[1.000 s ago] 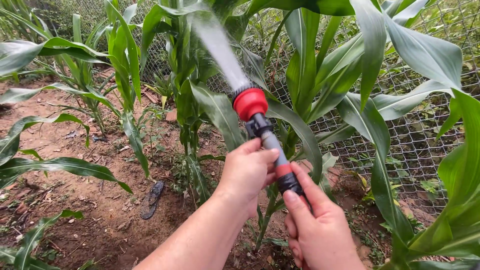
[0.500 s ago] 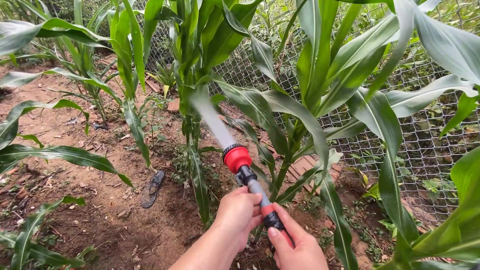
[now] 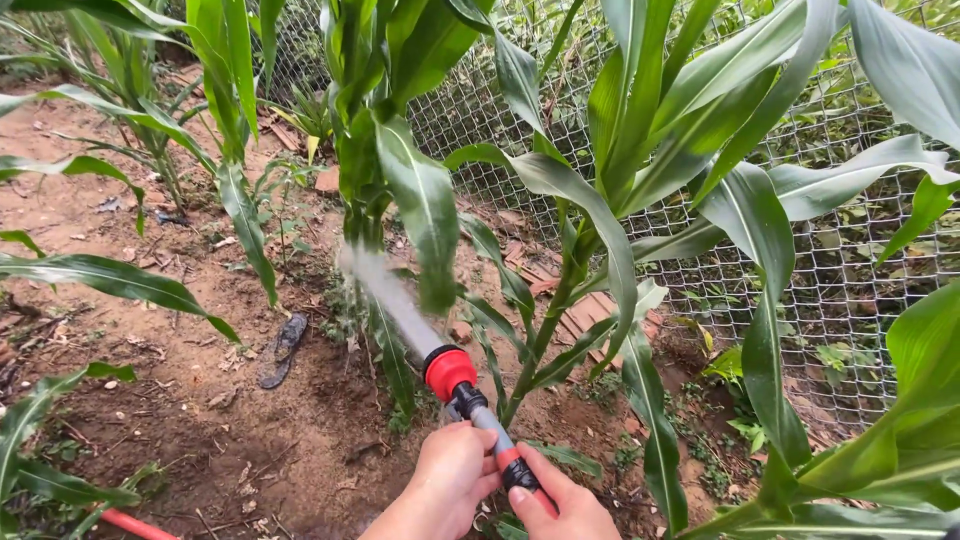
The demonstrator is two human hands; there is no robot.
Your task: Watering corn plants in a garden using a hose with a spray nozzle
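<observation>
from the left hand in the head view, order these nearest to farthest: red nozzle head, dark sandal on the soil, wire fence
1. Red nozzle head, just above the left hand on the sprayer.
2. Dark sandal, lying on the soil to the upper left.
3. Wire fence, behind the corn plants, off to the right.

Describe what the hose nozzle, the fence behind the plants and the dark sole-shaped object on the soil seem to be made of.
Hose nozzle: probably moulded plastic, with a smooth matt red head and grey stem.
Fence: thin wire mesh, likely galvanised metal, dull grey, woven in small regular cells.
Sole-shaped object: looks like rubber or foam, flat, dark and dirt-worn; uncertain.
</observation>
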